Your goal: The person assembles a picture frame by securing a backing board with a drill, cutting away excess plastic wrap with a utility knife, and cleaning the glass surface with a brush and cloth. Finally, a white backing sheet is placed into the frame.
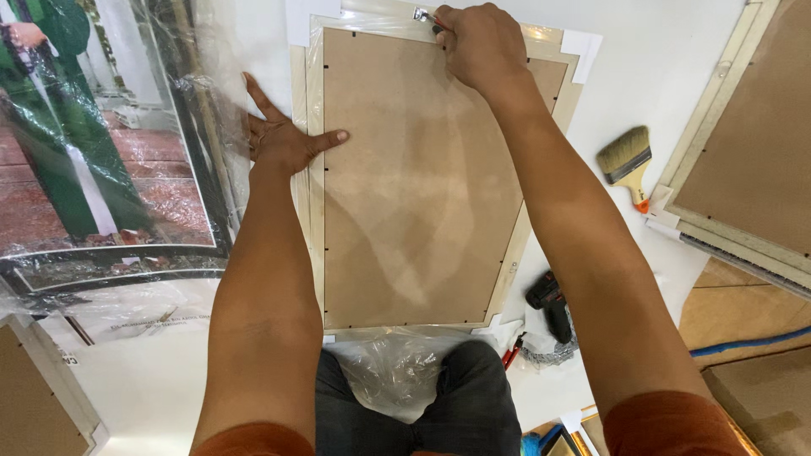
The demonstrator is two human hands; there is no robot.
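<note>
A picture frame (422,186) lies face down on a white surface, its brown backing board up, with clear plastic wrap around its edges. My left hand (283,139) lies flat and spread on the frame's left edge, thumb on the board. My right hand (481,42) is closed around a small metal tool (422,15) at the frame's far edge; only the tool's tip shows beyond my fingers.
A plastic-wrapped framed picture (93,143) lies at left. A paintbrush (627,160) rests to the right, beside another face-down frame (743,160). A black power tool (551,304) sits near my right forearm. Crumpled plastic (397,363) covers my knee.
</note>
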